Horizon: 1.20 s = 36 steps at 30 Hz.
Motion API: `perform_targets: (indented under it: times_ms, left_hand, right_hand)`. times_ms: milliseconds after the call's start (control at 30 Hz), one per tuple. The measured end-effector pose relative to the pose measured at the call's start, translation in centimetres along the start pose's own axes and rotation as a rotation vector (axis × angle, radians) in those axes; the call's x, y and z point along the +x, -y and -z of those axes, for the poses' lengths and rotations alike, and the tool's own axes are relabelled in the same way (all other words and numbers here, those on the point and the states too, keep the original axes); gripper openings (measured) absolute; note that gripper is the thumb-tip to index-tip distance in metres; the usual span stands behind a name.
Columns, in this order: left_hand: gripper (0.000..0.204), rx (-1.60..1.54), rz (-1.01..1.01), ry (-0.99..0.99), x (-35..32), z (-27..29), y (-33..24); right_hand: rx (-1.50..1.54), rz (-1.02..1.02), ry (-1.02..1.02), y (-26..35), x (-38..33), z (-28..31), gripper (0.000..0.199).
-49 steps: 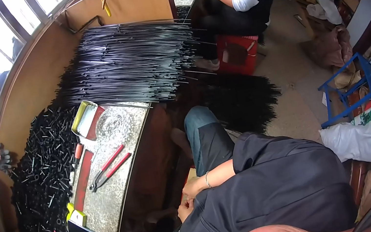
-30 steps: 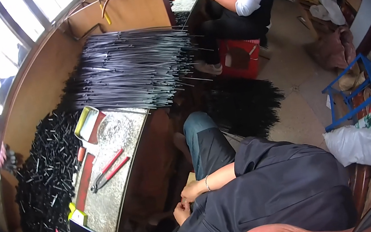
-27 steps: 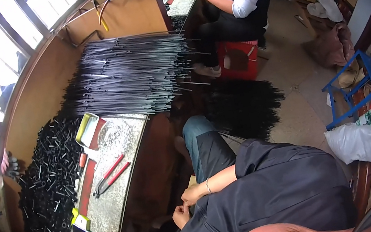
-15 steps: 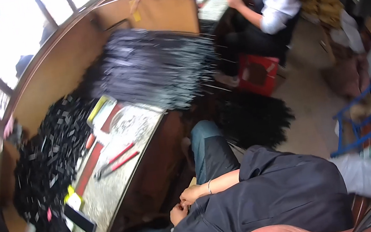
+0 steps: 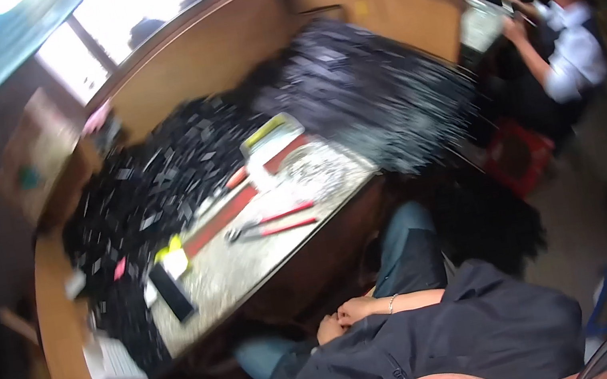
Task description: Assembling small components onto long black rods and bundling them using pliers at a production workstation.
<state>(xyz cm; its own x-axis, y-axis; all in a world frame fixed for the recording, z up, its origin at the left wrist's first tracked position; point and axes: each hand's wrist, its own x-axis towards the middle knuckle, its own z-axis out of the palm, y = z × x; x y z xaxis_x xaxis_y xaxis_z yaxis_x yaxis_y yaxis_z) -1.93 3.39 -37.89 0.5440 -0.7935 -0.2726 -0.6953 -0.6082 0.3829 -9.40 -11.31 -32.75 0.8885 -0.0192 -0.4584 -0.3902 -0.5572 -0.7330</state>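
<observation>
Around the right hand (image 5: 357,309), the pale worktop (image 5: 229,272) spreads from nine to one o'clock, with a heap of short black pieces (image 5: 145,168) at ten and long dark rods (image 5: 384,94) at one. A co-worker (image 5: 575,60) sits at two. Red-handled pliers (image 5: 278,229) lie on the worktop at eleven, apart from both hands. The right hand touches the left hand (image 5: 331,329), fingers bent; whether either grip holds anything cannot be told.

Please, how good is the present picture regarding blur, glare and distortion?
Head view: rods smear into streaks, probably motion blur; head view: the window glares white; head view: the panel looks bowed along its top, and the corners go dark; head view: left hand and right hand look clearer than the rods.
</observation>
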Motion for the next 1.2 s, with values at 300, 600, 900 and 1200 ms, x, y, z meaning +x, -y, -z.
perform_targets:
  times_ms: [300,600,900,1200]
  left_hand:
    - [0.025,0.159,-0.517,0.160,2.3,-1.0,1.5]
    - [0.024,0.051,-0.193,0.180,0.3,-2.8,5.0]
    - [0.016,-0.158,-0.089,-0.034,-1.6,-1.9,4.3]
    - [0.022,-0.129,0.215,0.235,-0.1,-0.4,2.8]
  right_hand:
    - [-0.513,-0.338,-0.325,4.4,7.7,-11.3,0.024]
    - [-0.181,0.134,-0.103,2.5,3.4,-5.5,0.026]
    - [-0.160,-0.140,0.150,6.9,2.2,-0.2,0.014]
    - [-0.187,-0.135,0.142,7.0,2.1,0.2,0.016]
